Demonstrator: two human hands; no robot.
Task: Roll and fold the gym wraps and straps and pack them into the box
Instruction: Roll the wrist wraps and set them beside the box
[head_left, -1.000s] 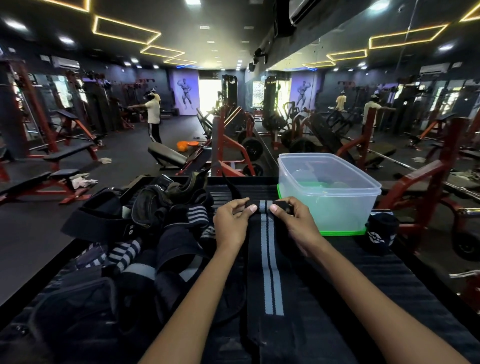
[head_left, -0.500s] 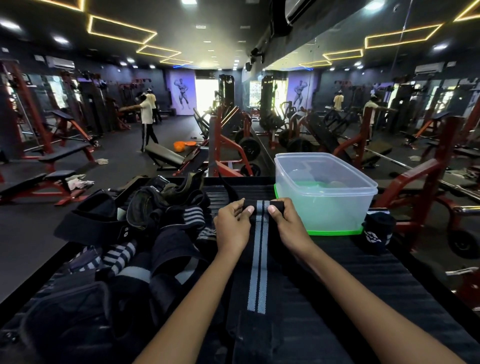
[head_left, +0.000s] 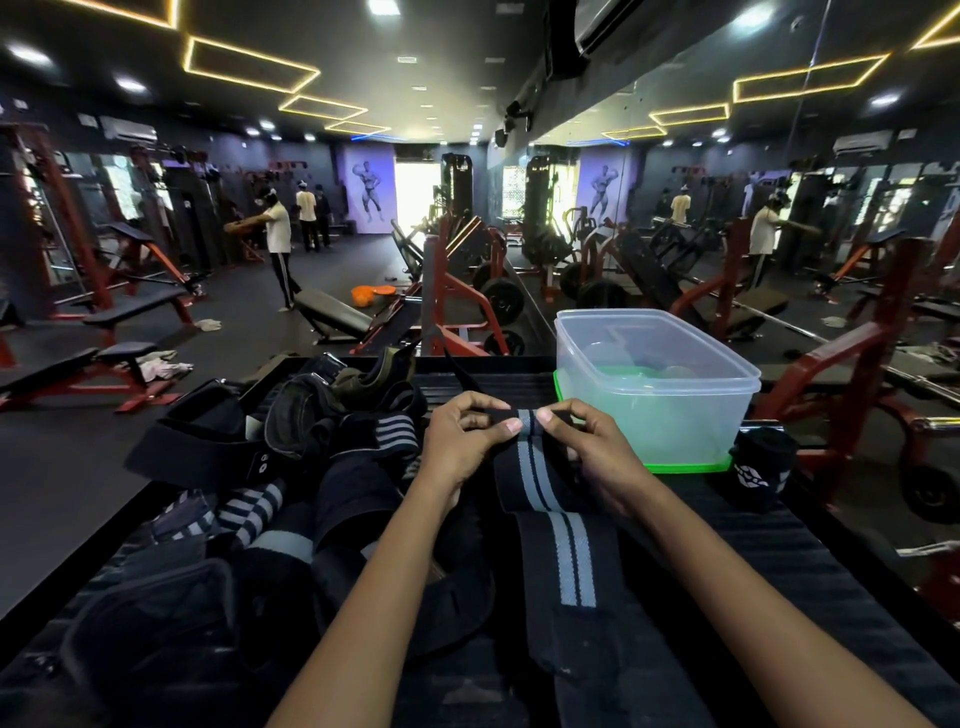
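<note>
Both hands' fingers (head_left: 511, 426) pinch the black, grey-striped wrap (head_left: 540, 483), its far end rolled.

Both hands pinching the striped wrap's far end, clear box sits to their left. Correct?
Not quite. In the head view both hands, left and right, do pinch the striped wrap at its far end, but the clear box sits to their right.

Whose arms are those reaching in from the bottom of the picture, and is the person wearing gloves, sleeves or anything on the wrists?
They belong to the person wearing the camera. Both forearms are bare right down to the bottom edge of the view, with no sleeve showing. The left hand and right hand are bare too: no gloves, and no watch, band or ring that I can see. The fingernails look short and unpainted.
</note>
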